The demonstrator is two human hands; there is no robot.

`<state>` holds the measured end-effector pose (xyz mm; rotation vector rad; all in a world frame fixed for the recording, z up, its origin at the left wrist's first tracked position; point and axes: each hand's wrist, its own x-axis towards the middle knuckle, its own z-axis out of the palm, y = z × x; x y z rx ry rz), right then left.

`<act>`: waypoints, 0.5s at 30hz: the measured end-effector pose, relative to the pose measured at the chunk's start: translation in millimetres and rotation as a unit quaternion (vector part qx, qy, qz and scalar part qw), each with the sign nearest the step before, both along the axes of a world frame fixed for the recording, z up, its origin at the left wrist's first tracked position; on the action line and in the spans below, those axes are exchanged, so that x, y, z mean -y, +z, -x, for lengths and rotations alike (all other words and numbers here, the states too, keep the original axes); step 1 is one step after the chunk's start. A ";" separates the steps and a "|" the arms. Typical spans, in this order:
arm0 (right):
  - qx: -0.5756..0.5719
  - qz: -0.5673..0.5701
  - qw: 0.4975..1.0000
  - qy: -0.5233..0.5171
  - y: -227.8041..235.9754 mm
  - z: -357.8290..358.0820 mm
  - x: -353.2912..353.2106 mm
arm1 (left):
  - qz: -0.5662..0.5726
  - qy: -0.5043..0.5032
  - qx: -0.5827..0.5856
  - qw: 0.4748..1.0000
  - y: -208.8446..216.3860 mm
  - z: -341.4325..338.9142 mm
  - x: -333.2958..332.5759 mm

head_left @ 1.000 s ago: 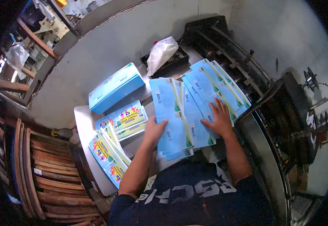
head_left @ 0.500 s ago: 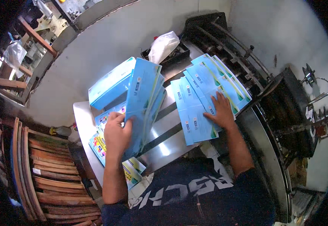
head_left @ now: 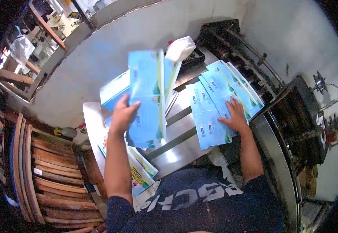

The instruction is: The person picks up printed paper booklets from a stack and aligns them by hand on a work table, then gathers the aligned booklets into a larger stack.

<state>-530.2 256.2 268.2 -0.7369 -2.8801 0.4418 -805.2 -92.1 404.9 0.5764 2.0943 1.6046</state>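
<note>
My left hand [head_left: 121, 116] is closed on a sheaf of light blue printed sheets [head_left: 147, 95] with a green and yellow edge, thumb across the front. The sheaf stands tilted up over the table, its front facing me, and is a little blurred. My right hand [head_left: 235, 117] lies with fingers apart on a fanned-out spread of similar blue sheets [head_left: 209, 128] at the table's right side. Behind the held sheaf, partly hidden, rests a thick blue-and-white stack [head_left: 114, 90]. Colourful yellow and blue printed pieces [head_left: 141, 175] show below my left forearm at the near edge.
The sheets lie on a shiny metal table [head_left: 173, 153] with dark slots. A black tray [head_left: 194, 60] holding a white bag [head_left: 180, 48] stands at the back. Dark machinery [head_left: 250, 54] borders the right. Wooden slats [head_left: 60, 178] stack at lower left; a pale wall [head_left: 87, 58] rises behind.
My left hand has lifted the sheaf and turned it from steeply angled to facing me. My right hand stays on the fanned sheets. The whole view has shifted slightly.
</note>
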 end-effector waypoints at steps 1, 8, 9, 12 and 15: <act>0.004 0.003 1.000 0.008 -0.2 4.4 1.9 | 0.012 -0.033 0.043 0.998 -33.2 17.1 -1.8; -0.036 0.007 0.999 -0.038 -7.8 3.9 21.2 | 0.383 -0.005 -0.234 0.894 -130.8 44.2 -30.3; -0.091 0.008 0.994 -0.062 -9.1 8.4 31.8 | 0.363 -0.006 -0.215 0.906 -121.2 35.8 -39.7; -0.019 0.032 0.999 0.005 20.7 39.1 113.7 | 0.372 -0.027 -0.171 0.912 -132.2 54.2 -16.9; 0.012 -0.038 0.999 -0.005 12.2 42.8 121.9 | 0.340 -0.049 -0.112 0.933 -89.3 36.5 -37.1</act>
